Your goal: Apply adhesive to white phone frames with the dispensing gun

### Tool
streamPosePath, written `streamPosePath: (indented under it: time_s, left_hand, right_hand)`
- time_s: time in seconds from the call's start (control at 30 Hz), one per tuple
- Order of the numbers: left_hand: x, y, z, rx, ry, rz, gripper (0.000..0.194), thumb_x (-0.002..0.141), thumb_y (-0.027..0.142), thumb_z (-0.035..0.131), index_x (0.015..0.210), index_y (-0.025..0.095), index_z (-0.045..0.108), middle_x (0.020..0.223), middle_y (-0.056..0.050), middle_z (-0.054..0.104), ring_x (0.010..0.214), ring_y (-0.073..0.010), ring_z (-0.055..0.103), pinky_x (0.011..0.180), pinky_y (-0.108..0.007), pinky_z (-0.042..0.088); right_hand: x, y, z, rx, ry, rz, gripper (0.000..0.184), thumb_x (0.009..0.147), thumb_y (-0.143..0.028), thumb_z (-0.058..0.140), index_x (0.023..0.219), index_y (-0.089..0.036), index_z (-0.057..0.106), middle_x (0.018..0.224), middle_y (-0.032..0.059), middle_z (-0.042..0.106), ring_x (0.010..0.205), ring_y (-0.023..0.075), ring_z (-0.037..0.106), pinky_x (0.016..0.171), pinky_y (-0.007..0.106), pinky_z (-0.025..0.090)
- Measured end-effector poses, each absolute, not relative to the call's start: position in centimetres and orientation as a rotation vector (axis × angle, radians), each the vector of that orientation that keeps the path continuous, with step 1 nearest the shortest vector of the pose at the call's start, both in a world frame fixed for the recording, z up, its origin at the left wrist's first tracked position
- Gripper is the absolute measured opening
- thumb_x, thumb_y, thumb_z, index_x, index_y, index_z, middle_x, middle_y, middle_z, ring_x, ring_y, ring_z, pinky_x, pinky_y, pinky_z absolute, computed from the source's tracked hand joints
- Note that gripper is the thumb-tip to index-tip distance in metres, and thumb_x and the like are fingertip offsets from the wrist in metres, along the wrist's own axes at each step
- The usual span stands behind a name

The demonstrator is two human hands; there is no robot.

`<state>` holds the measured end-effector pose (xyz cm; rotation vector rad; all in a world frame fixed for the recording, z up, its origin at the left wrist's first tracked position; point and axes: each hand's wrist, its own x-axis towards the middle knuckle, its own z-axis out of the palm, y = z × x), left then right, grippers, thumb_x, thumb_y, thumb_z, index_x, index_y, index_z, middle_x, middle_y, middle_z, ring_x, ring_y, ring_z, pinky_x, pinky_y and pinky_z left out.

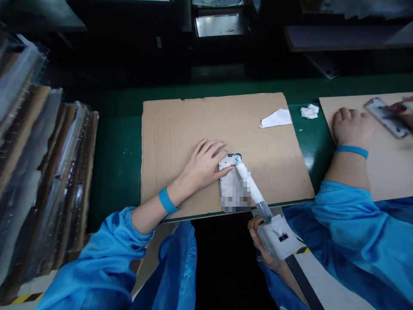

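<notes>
The phone frame (231, 181) lies near the front edge of the cardboard sheet (180, 125), its long axis toward the person. It is pressed by the spread left hand (203, 165); the right hand (263, 245), closed around the dispenser syringe (254, 191), brings the tip to its upper right corner.

mat (180, 125): plain corrugated cardboard, matt, a bit rough
phone frame (229, 174): bare metal, dull sheen
dispenser (258, 198): smooth white plastic
sleeves (106, 258): blue cloth, slightly shiny
</notes>
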<state>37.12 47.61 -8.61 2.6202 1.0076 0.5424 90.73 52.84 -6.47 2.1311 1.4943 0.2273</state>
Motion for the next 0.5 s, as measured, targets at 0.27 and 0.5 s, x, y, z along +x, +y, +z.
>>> streamPosePath:
  time_s: [0.27,0.5]
  left_hand:
    - [37.04,47.64,-8.54,2.629,1.006,0.524,0.044,0.121,0.055,0.065,0.148,0.022,0.073,0.174,-0.015,0.065,0.163,-0.0352,0.058,0.145,-0.066,0.038]
    - [36.98,47.79,-8.84,2.634,1.009,0.520,0.044,0.121,0.059,0.062,0.145,0.024,0.075,0.173,-0.014,0.065,0.163,-0.0352,0.059,0.144,-0.067,0.039]
  right_hand:
    - [91.51,52.71,-7.02,2.136,1.546,0.227,0.078,0.119,-0.020,0.002,0.178,0.006,0.046,0.185,0.0248,0.039,0.161,0.0335,0.037,0.122,0.047,0.033]
    - [90.98,52.66,-6.85,2.174,1.518,0.209,0.071,0.120,-0.016,0.012,0.178,0.008,0.046,0.183,0.0280,0.040,0.160,0.0333,0.038,0.122,0.046,0.031]
